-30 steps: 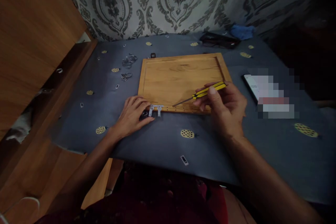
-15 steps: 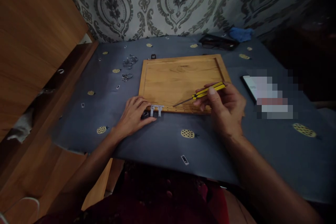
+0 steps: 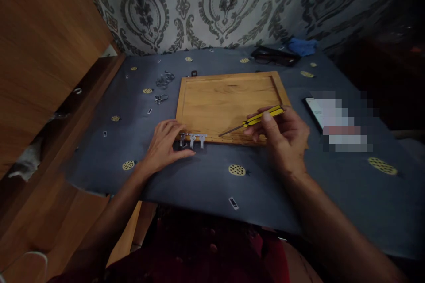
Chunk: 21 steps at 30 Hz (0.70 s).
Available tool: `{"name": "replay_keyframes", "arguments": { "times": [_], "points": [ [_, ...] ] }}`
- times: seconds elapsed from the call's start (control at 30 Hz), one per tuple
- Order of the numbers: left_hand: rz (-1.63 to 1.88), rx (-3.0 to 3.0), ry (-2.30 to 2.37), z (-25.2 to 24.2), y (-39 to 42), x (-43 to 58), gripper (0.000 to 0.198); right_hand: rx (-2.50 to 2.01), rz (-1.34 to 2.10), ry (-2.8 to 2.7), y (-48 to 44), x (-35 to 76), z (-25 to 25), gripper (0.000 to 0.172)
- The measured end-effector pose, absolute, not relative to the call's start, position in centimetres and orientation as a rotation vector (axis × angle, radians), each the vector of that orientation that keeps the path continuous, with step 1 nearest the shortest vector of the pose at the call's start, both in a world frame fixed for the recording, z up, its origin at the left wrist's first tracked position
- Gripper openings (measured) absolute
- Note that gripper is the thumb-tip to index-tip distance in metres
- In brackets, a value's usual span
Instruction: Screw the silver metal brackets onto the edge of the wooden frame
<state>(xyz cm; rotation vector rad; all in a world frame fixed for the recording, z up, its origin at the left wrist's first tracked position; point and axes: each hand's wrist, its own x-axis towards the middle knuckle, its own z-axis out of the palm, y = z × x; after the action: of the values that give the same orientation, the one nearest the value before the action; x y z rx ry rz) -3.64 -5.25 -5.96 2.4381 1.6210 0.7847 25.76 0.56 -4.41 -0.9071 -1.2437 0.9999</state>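
A wooden board [image 3: 226, 101] with a raised rim lies on the grey cloth-covered table. My right hand [image 3: 282, 137] is closed round a yellow-and-black screwdriver [image 3: 255, 118], whose tip points left at the board's near edge. Small metal hooks [image 3: 193, 139] hang in a row on that edge near the left corner. My left hand [image 3: 164, 143] rests just left of them with its fingers curled at the leftmost hook; whether it grips it I cannot tell.
Loose metal hooks [image 3: 163, 80] lie on the cloth left of the board. A phone [image 3: 315, 110] lies to the right, glasses [image 3: 274, 56] and a blue cloth [image 3: 303, 46] at the back. A wooden cabinet [image 3: 43, 44] stands at the left.
A third metal hook now shows at the left end of the row by my left fingers. My right hand and the screwdriver have hardly moved.
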Motion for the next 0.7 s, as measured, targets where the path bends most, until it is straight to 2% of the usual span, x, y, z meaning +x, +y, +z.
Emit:
{"name": "replay_keyframes", "arguments": {
  "times": [0.53, 0.7],
  "points": [
    [0.755, 2.615, 1.573, -6.52, -4.77, -2.62, 0.047, -0.895, 1.001, -1.227, 0.56, 25.70, -4.41, 0.045],
    [0.778, 2.628, 1.537, -6.56, -4.66, -2.56, 0.046, -0.876, 0.987, -1.227, 0.58, 25.58, -4.45, 0.044]
  ]
}}
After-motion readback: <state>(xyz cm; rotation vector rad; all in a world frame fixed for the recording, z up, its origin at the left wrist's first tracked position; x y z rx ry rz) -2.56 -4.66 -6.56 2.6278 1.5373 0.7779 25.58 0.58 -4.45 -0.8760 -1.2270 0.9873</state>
